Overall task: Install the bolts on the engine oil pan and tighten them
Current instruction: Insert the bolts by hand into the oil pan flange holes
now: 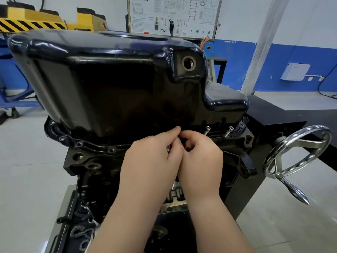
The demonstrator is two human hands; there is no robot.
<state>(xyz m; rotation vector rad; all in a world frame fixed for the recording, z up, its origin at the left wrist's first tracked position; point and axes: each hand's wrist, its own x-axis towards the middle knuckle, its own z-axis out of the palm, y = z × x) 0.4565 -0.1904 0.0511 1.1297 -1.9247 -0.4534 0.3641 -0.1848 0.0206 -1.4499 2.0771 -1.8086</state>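
A glossy black oil pan (113, 84) sits upside down on the dark engine block (87, 167), with a drain hole (189, 63) near its top right. Two silver bolts (207, 130) (229, 131) stand loosely in the pan's flange on the right. Several flange holes (111, 149) on the left are open. My left hand (153, 161) and my right hand (200, 157) meet at the flange's middle, fingers pinched together. A bit of silver metal (168, 148) shows in my left hand's fingers. What the right fingers pinch is hidden.
A chrome handwheel (297, 152) with a crank handle sticks out of the black engine stand (273, 114) on the right. Yellow-and-black equipment (32, 21) and a white wiring training board (173, 15) stand behind. Grey tiled floor surrounds the stand.
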